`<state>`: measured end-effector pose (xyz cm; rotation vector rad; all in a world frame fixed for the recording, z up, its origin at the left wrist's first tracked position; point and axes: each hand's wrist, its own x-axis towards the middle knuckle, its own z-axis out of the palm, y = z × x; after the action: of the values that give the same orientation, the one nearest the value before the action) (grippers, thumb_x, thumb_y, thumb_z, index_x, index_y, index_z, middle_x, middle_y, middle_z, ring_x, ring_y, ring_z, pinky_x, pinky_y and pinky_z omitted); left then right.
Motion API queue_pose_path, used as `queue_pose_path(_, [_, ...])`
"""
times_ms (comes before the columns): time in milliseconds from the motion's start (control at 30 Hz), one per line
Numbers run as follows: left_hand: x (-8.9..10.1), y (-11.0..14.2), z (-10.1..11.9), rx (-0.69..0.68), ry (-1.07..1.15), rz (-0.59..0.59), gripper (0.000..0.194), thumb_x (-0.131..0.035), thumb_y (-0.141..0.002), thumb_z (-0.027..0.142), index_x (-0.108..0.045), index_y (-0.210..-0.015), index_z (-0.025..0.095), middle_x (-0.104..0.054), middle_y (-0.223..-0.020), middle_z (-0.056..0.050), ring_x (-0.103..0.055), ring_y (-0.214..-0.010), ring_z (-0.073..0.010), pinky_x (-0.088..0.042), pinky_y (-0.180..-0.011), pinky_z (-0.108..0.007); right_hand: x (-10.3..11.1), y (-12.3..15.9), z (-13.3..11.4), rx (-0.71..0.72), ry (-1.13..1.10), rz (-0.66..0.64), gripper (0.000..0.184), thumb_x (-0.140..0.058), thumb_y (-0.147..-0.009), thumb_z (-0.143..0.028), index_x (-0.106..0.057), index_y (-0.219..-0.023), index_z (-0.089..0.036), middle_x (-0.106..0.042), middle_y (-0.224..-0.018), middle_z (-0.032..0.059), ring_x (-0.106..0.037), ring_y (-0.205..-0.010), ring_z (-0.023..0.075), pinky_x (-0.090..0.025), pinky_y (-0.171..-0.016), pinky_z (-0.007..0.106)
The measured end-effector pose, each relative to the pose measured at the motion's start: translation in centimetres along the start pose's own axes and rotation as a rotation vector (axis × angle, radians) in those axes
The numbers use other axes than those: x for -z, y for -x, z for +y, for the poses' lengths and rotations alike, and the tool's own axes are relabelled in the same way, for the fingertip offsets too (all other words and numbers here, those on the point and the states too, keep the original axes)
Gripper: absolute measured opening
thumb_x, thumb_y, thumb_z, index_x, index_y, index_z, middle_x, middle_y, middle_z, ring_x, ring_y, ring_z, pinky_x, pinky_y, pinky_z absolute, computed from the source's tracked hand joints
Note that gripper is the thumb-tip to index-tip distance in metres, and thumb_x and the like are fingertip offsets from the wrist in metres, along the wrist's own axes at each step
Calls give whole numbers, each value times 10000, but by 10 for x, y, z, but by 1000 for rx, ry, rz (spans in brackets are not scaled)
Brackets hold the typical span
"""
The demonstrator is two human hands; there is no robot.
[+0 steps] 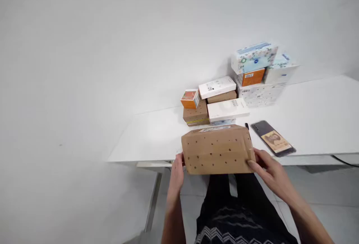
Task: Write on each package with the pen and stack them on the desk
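Observation:
A brown cardboard box [217,150] with small dark dots on its front rests at the near edge of the white table [157,135]. My left hand [176,173] grips its left end, fingers curled round the corner. My right hand [269,169] holds its right end, thumb and fingers pressed on the side. Both hands are closed on the box.
Behind the box stands a pile of small boxes [215,101], white, brown and orange. Farther right are stacked tissue boxes [256,70]. A dark phone [273,138] lies on the table to the right. A white wall rises behind and to the left.

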<state>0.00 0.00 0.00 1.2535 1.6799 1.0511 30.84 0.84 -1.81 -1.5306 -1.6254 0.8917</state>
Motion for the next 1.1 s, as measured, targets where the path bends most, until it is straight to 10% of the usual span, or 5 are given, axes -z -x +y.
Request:
queue_pose_path(867, [-17,-12,-1,-87,16,102,517,-307,-930,529,-486,-1306,223,-497,-1370,-79,-426,-1285,-200,-328,-1087,-369,-7,-29,16,-93,-280,157,491,-422,-883,-515,-583,-1189,-166,-552,-728,20,-529,-630,149,-480,-639,293])
queue_pose_path(1100, [-31,-7,-2,-198,-48,328,443,-359,-938,450,-430,-1326,248,-488,-1328,-104,-458,-1231,-204,-397,-1018,-384,-8,-65,37,-261,516,87,403,-429,-876,-343,-539,-1178,-99,-617,-1019,176,-614,-874,288,-459,-714,387])
